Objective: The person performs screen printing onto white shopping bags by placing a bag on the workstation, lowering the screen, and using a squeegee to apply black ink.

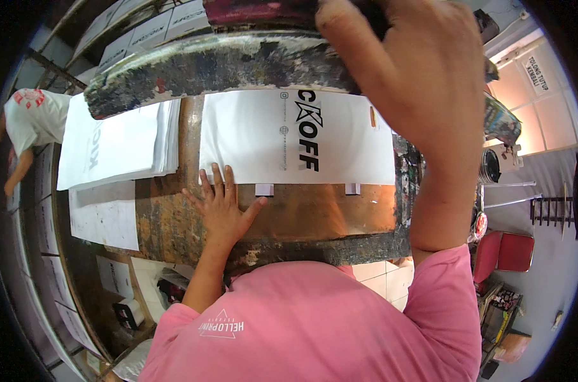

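The left hand (222, 200) is laid palm down with its fingers spread wide; nothing is held by it. Its longer fingertips are rested on the lower left corner of the white sheet (251, 137), and the rest of it is set on the brown board (314, 219). The sheet is laid flat on the board, in front of the person, and is marked with black print toward its right half. Two pale tabs (264, 190) are placed along its near edge. The right hand (407, 60) is raised over the right end of a paint-crusted bar (206, 67); its fingers are partly cut off by the upper edge, so whether anything is gripped cannot be told. The sheet's far edge is hidden by the bar. At the left, a stack (120, 143) of white sheets is seen, and beyond it another person (37, 118) is partly shown. A red chair (515, 251) is seen at the right.
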A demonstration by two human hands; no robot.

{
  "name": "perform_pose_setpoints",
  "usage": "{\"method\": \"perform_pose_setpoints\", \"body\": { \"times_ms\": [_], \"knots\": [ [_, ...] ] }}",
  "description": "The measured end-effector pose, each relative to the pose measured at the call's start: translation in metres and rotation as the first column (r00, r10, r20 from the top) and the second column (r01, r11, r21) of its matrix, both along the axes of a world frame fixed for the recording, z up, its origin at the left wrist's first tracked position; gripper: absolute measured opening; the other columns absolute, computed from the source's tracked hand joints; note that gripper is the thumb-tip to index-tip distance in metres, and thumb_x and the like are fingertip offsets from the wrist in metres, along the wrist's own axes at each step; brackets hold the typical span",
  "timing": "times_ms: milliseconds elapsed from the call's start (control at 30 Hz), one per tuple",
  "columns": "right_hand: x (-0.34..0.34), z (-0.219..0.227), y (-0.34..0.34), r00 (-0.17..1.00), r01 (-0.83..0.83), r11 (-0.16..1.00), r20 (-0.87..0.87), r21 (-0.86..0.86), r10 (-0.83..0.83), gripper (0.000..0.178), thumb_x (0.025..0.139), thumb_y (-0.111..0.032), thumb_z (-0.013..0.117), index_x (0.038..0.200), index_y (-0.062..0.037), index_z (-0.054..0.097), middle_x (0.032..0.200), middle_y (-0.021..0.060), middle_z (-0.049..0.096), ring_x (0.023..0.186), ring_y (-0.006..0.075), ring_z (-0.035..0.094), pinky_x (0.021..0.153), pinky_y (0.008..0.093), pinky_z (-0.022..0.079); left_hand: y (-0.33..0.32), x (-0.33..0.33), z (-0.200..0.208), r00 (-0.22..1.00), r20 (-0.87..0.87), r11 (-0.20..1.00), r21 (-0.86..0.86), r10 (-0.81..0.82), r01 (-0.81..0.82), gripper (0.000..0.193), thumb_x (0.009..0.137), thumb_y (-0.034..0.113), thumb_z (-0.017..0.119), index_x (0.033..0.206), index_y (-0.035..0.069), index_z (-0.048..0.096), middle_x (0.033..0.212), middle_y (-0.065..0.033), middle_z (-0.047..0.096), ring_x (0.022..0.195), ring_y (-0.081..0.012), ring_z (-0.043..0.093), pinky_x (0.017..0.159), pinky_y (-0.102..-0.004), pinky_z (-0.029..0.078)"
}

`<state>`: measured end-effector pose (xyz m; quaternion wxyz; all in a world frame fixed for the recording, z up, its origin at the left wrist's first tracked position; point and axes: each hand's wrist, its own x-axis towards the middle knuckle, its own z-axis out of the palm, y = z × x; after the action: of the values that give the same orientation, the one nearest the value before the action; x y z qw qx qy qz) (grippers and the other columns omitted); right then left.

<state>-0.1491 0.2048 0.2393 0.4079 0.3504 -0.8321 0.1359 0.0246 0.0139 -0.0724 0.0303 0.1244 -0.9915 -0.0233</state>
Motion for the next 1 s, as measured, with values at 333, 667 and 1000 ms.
{"method": "perform_pose_setpoints", "body": {
  "times_ms": [333, 667, 1000],
  "knots": [
    [-0.004, 0.024, -0.003, 0.967, -0.067, 0.994, 0.24, -0.083, 0.085, 0.038, 0.085, -0.032, 0.063, 0.067, 0.002, 0.06, 0.06, 0.0157, 0.059, 0.056, 0.031, 0.058, 0.066, 0.0439, 0.046, 0.009, -0.084, 0.097, 0.781, -0.618, 0.871, 0.428, 0.089, 0.239, 0.049, 0.088, 0.024, 0.081, 0.128, -0.002, 0.067, 0.123, -0.0218, 0.07, 0.108, -0.0335, 0.069, 0.094, -0.0443, 0.054],
    [-0.001, 0.031, -0.004, 0.938, -0.08, 0.988, 0.326, -0.133, 0.119, 0.039, 0.084, -0.031, 0.063, 0.068, 0.0042, 0.06, 0.061, 0.0179, 0.06, 0.054, 0.0306, 0.059, 0.059, 0.0431, 0.047, -0.12, -0.033, 0.13, 0.669, -0.491, 0.554, 0.82, 0.558, 0.14, 0.047, 0.094, 0.003, 0.07, 0.14, -0.003, 0.06, 0.123, -0.0149, 0.069, 0.094, -0.014, 0.068, 0.079, -0.0256, 0.056],
    [-0.011, 0.006, 0.006, 0.994, 0.011, 0.996, 0.106, 0.092, -0.021, 0.039, 0.091, -0.039, 0.061, 0.102, -0.0028, 0.071, 0.091, 0.0154, 0.072, 0.085, 0.0378, 0.066, 0.088, 0.046, 0.045, -0.366, 0.047, 0.148, 0.779, -0.257, 0.531, 0.84, 0.571, -0.113, 0.067, 0.082, -0.003, 0.061, 0.149, -0.002, 0.051, 0.125, -0.0085, 0.067, 0.081, -0.0082, 0.06, 0.068, -0.0198, 0.047]
  ]
}}
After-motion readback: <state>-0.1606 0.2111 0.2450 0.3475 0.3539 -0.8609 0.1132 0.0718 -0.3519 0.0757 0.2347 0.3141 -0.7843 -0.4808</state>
